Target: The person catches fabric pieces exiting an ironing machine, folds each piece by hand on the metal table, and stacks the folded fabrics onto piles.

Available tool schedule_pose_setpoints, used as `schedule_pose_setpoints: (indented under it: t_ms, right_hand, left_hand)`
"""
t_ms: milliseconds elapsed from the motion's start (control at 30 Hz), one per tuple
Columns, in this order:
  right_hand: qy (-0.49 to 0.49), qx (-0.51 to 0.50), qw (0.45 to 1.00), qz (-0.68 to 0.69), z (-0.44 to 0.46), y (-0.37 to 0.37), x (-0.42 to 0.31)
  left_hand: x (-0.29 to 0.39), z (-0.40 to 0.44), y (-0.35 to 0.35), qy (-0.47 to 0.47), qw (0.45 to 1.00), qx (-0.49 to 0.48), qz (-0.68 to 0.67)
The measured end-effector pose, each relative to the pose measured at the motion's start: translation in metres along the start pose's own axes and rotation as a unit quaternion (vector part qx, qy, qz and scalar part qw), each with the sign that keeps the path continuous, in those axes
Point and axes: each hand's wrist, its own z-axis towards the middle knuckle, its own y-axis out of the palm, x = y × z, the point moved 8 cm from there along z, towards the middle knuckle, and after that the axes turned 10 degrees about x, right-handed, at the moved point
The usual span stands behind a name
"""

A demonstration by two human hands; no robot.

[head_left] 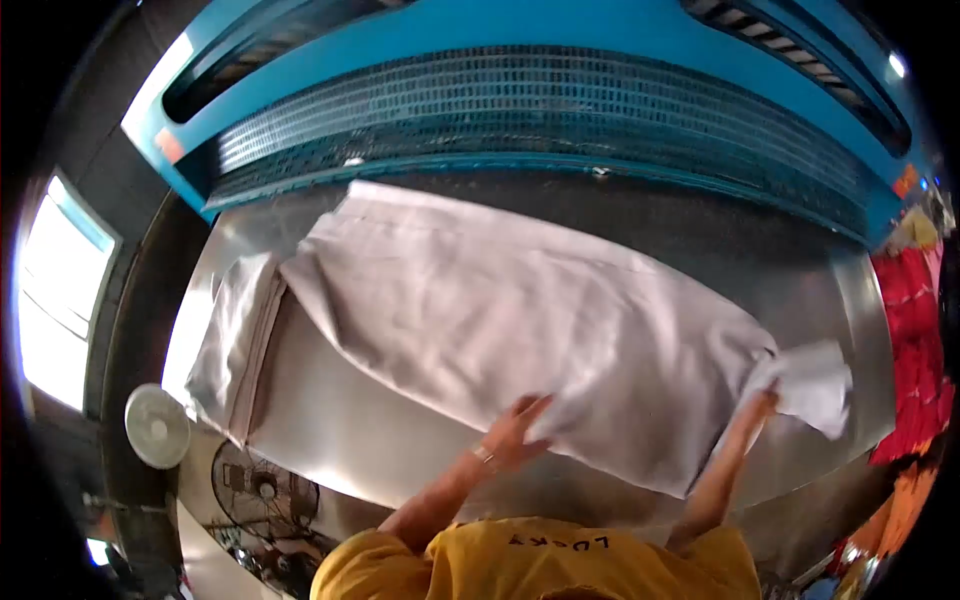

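Note:
A large pale fabric sheet (480,290) lies spread across the metal table (320,410), with soft wrinkles over its surface. My left hand (515,437) rests at its near edge, thumb and fingers apart. At the right end, my right hand (758,405) grips the fabric at a gathered crease; its fingertips are partly hidden. Just beyond that hand, a loose end of pale fabric (818,385) sticks out to the right.
Folded pale cloth (235,340) lies at the table's left end. A large blue machine (560,30) with a perforated panel (540,110) spans the far side. Fans (158,427) stand at lower left. Red fabric (908,340) hangs or lies at far right.

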Motion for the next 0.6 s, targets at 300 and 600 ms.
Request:
schedule_pose_setpoints:
  t_ms: [300,600]
  right_hand:
    - [-0.277,-0.385,0.844,0.249,-0.165,-0.025,-0.425]
    - [0.086,-0.203,0.964,0.149,-0.131,-0.072,-0.175]
  left_hand:
    - [-0.177,0.092,-0.161,-0.141,0.785,0.538,-0.273]
    - [-0.332,-0.029,-0.349,-0.28,0.757,0.54,-0.237]
